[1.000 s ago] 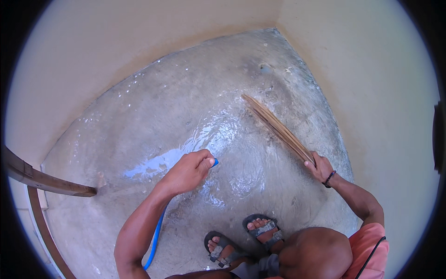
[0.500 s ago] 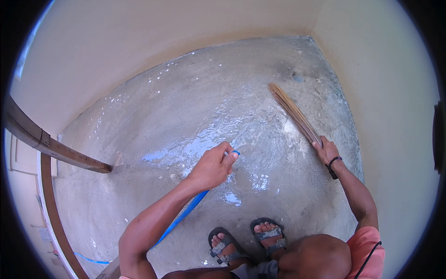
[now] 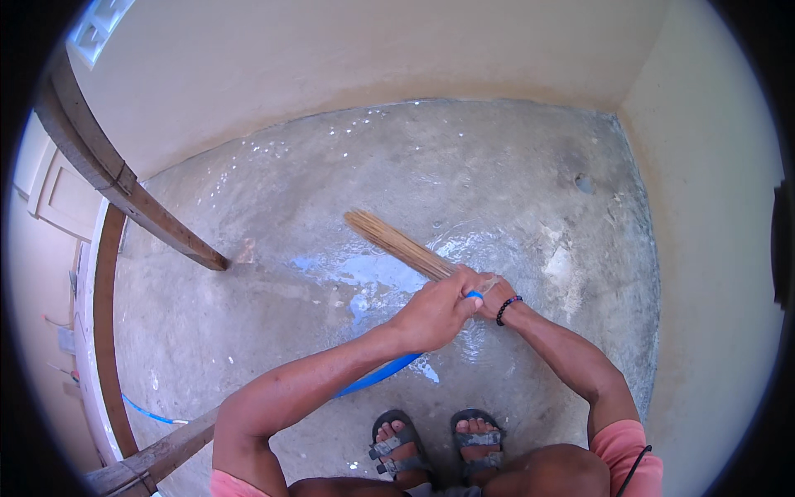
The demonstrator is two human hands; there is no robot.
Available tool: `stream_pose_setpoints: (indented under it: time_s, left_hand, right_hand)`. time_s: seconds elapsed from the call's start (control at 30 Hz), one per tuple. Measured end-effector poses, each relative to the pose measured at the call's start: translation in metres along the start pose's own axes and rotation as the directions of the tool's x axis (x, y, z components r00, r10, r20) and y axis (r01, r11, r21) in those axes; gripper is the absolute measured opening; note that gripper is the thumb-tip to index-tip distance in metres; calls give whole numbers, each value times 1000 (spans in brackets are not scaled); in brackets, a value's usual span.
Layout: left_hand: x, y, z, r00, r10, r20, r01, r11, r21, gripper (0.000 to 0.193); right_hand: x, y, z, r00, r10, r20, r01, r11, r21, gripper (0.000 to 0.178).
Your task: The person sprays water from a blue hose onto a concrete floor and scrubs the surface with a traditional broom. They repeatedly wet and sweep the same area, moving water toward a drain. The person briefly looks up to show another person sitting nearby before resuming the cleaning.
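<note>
My left hand (image 3: 439,311) is closed round a blue hose (image 3: 377,377), its tip poking out by the thumb. Right behind it, partly covered, my right hand (image 3: 494,298) grips a stick broom (image 3: 402,246) by its bound end. The broom's bristles slant away to the far left over the wet floor. Water appears to spray from the hose tip against or close to my right hand. A sheet of water (image 3: 364,273) shines on the grey concrete floor (image 3: 290,190) beneath the broom.
At the left a wooden post (image 3: 170,215) meets the floor, with a wooden beam (image 3: 178,451) lower down. Pale walls (image 3: 348,50) enclose the far and right sides. A round hole (image 3: 585,183) sits near the far right corner. My sandaled feet (image 3: 397,443) stand at the bottom.
My right hand has brought the broom leftward, its bristles now pointing to the far left. My left hand has moved right with the hose, so both hands now meet. The view has shifted.
</note>
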State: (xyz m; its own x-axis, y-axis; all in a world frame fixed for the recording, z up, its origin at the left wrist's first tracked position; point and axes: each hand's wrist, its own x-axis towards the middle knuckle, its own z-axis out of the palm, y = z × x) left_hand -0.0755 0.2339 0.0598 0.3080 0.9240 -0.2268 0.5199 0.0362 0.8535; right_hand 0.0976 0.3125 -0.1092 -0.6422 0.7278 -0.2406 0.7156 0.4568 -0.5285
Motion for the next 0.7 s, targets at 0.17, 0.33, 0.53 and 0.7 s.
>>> stream_pose_setpoints:
  time_s: [0.17,0.33,0.53,0.7]
  left_hand:
    - [-15,-11,-14,977,-213,13,210,952,-222,22]
    - [-13,-17,-18,974,-225,21,221,930,-292,22]
    - [12,-11,-14,969,-245,31,243,922,-300,23]
    - [15,-38,-7,981,-195,-6,178,909,-376,24]
  right_hand:
    - [-14,95,-51,826,451,-339,-406,892,197,54]
    - [-29,114,-55,683,549,-483,-439,836,329,59]
    - [59,-4,-49,946,247,-208,-177,936,305,69]
    - [150,6,-49,949,261,-177,-216,948,235,63]
